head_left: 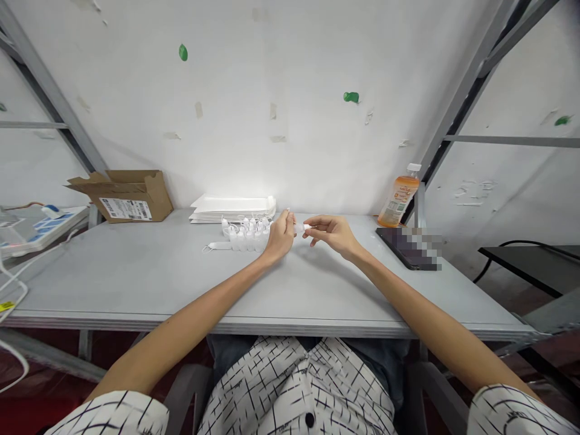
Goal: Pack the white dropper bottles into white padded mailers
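Note:
Small white, translucent bottle-like pieces (pixel 247 241) with narrow tops stand close together on the grey table, left of my hands. My left hand (pixel 281 234) is closed around one such small white bottle (pixel 299 228), just to the right of the group. My right hand (pixel 331 233) pinches the white tip at the bottle's right end between thumb and forefinger, its other fingers loosely curled. Most of the bottle's body is hidden by my left fingers. A flat white strip with a thin loop (pixel 217 246) lies at the left end of the group.
A stack of white folded paper or card (pixel 233 207) lies against the wall. An open cardboard box (pixel 131 196) stands at the back left. On the right are an orange drink bottle (pixel 399 196) and a dark phone (pixel 403 248). White cables (pixel 18 284) hang at the far left.

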Action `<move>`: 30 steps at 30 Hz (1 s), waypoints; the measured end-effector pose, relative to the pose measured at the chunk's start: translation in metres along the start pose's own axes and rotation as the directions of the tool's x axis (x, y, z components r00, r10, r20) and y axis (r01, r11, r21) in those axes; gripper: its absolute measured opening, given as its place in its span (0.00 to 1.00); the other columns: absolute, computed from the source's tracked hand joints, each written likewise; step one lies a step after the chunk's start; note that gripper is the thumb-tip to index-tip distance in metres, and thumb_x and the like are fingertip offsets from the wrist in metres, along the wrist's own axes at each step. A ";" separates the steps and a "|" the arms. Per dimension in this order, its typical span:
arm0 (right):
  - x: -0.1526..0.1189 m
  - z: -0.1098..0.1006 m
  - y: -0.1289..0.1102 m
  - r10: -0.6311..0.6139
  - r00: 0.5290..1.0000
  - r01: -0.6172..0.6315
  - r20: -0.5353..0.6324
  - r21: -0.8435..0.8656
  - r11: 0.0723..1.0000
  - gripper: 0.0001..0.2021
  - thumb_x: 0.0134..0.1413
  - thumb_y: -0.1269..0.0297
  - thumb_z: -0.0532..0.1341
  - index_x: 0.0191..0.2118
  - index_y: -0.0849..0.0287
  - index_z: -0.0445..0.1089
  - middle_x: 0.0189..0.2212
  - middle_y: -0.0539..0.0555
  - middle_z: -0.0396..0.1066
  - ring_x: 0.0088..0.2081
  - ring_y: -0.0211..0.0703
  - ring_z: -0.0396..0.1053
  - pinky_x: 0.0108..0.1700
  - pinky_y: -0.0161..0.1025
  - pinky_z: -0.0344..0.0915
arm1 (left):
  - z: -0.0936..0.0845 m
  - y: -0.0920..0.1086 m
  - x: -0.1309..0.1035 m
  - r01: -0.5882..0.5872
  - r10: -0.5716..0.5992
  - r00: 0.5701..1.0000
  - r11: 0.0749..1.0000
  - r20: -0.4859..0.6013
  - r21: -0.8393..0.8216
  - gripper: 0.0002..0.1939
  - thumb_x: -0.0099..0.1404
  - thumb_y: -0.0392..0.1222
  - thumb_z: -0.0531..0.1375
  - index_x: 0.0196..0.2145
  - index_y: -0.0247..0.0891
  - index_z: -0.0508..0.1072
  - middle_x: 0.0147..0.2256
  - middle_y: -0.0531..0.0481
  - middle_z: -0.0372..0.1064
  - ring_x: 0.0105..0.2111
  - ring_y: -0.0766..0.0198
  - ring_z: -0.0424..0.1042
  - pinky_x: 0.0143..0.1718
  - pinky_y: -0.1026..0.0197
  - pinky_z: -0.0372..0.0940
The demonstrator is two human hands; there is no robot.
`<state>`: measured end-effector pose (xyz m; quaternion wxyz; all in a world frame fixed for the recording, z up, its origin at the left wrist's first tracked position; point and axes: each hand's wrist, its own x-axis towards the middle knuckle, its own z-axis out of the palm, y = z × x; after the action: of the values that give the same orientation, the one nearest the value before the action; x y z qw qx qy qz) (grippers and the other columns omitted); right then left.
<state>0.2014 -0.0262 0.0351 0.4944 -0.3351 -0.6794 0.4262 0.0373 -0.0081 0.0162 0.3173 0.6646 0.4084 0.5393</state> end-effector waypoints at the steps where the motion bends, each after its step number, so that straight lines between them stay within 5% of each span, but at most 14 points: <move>1: 0.000 0.000 -0.001 -0.001 1.000 0.001 0.003 -0.009 1.000 0.18 0.42 0.52 0.73 0.35 0.61 0.77 0.32 0.55 0.76 0.34 0.45 0.75 0.29 0.40 0.74 | 0.000 0.000 0.000 -0.006 0.006 1.000 1.000 0.000 0.010 0.15 0.74 0.49 0.45 0.31 0.42 0.58 0.22 0.57 0.56 0.23 0.67 0.62 0.27 0.66 0.62; 14: -0.003 0.005 0.011 -0.008 1.000 0.005 -0.011 -0.283 0.959 0.29 0.59 0.36 0.55 0.24 0.60 0.68 0.21 0.53 0.68 0.22 0.37 0.68 0.22 0.34 0.65 | -0.001 0.000 -0.001 -0.150 0.150 0.989 0.975 0.012 0.164 0.14 0.75 0.44 0.44 0.30 0.42 0.57 0.20 0.58 0.55 0.20 0.66 0.60 0.28 0.63 0.58; 19: -0.004 0.007 0.011 -0.100 0.989 0.063 -0.113 -0.293 0.954 0.23 0.56 0.40 0.60 0.32 0.59 0.69 0.23 0.50 0.69 0.22 0.36 0.69 0.20 0.33 0.64 | -0.001 -0.001 -0.001 -0.149 0.147 0.989 0.973 0.026 0.176 0.14 0.75 0.44 0.44 0.31 0.42 0.58 0.20 0.58 0.55 0.20 0.66 0.60 0.28 0.63 0.57; 30: -0.004 0.004 -0.001 -0.095 0.995 0.095 0.008 -0.163 0.982 0.21 0.52 0.45 0.66 0.37 0.60 0.72 0.29 0.54 0.72 0.30 0.42 0.74 0.23 0.36 0.71 | -0.007 0.001 0.003 -0.139 0.141 0.990 0.986 -0.017 0.091 0.14 0.74 0.46 0.45 0.30 0.42 0.57 0.21 0.57 0.56 0.20 0.67 0.60 0.25 0.65 0.57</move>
<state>0.1992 -0.0310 0.0335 0.4849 -0.3416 -0.7273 0.3452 0.0309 -0.0059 0.0206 0.2436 0.6990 0.3880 0.5491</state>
